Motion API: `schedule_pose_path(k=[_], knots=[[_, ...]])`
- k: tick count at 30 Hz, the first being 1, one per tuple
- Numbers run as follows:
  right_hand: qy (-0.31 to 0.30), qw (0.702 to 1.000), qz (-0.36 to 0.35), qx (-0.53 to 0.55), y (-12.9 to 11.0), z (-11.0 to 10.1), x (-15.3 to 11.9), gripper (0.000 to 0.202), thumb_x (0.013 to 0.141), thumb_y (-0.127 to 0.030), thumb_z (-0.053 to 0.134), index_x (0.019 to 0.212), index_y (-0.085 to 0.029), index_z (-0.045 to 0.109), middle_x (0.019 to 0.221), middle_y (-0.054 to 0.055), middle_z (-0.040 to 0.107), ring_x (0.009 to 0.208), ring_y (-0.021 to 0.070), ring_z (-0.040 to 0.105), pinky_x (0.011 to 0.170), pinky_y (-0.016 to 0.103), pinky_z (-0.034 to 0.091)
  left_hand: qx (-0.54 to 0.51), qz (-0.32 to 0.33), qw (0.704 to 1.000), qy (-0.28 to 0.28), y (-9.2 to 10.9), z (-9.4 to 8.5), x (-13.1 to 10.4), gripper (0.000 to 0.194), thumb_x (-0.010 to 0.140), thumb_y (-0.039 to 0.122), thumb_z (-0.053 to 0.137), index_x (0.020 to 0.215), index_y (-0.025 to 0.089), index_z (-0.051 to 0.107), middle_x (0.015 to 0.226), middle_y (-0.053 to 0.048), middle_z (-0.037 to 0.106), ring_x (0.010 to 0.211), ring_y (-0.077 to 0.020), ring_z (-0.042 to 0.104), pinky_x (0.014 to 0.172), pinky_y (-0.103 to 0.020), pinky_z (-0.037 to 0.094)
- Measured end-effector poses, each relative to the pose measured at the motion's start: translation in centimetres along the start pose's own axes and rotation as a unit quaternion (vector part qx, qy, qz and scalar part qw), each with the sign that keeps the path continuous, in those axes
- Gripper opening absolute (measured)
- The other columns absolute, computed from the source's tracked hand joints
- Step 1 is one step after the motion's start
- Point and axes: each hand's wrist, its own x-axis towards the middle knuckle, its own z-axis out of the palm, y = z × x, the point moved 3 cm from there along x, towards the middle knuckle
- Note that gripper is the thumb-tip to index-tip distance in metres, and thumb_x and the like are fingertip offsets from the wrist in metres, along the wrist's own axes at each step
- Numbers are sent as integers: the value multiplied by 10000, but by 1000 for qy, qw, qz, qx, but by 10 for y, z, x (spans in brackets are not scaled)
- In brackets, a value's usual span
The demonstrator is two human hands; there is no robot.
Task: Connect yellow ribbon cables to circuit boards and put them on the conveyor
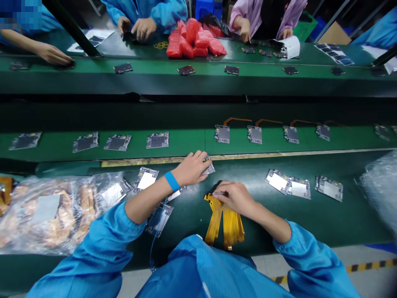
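My left hand (192,167), with a blue wrist strap (172,181), has its fingers closed on a circuit board (211,166) by the near edge of the belt. Most of that board is hidden under the fingers. A thin grey tool (218,193), perhaps tweezers, is pinched in my right hand (236,196). Its tip lies at the upper end of a fanned bundle of yellow-orange flex cables (232,227) on the green bench. Beneath my left forearm lie more circuit boards (159,219), partly covered by the arm.
Boards with white patches (329,188) lie on the bench at right. A clear bag of copper-coloured parts (46,215) fills the left; clear plastic (381,186) sits far right. The green belt (189,140) carries several boards. Co-workers' hands (144,29) work across a second line.
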Motion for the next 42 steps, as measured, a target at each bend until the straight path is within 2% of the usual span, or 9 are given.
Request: schedule_pose_path(k=[6,12,17,22,30,35,42], knots=[[9,991,-7,133,18,-11,6,193,958,-351,666,959,-223,810,958,26,822,869,202,746,749,277,508,-21,28,999,-17,1,-1,5,393,901,244,612,1291,210,646,1285,-168,544,1147,-338,529,854,-430,477],[43,984,-15,171,39,-30,25,286,934,-421,643,963,-186,803,976,66,819,888,230,733,781,306,525,-24,45,999,-19,3,-1,8,342,841,194,671,1182,214,657,1230,-155,546,1094,-325,531,854,-423,470],[78,993,48,77,50,-31,44,195,890,-360,690,912,-190,785,872,37,800,788,202,694,682,267,447,-46,56,997,-20,4,4,1,303,884,248,706,1163,200,598,1254,-142,551,1124,-308,520,906,-416,476],[73,993,89,-12,40,-31,58,211,936,-356,639,876,-220,789,816,15,771,736,182,651,634,259,360,-65,31,997,0,1,9,-7,357,880,271,734,1181,166,573,1303,-171,527,1168,-320,512,970,-443,477],[58,988,124,-77,29,-33,68,192,939,-335,636,910,-254,807,837,0,766,785,185,660,636,265,350,-75,27,997,16,2,11,-11,271,892,237,693,1138,158,613,1299,-181,533,1179,-337,507,1011,-481,455],[54,986,125,-96,27,-33,68,196,939,-345,631,940,-272,813,869,9,780,831,207,683,656,272,384,-60,28,998,11,4,12,-10,280,896,237,685,1155,150,620,1309,-191,535,1191,-342,508,1017,-483,456],[31,988,101,-112,24,-34,74,185,937,-329,644,919,-265,816,870,14,791,807,192,683,651,262,376,-51,36,998,15,5,12,-12,317,909,228,658,1218,169,612,1300,-181,529,1168,-329,497,1004,-468,458]])
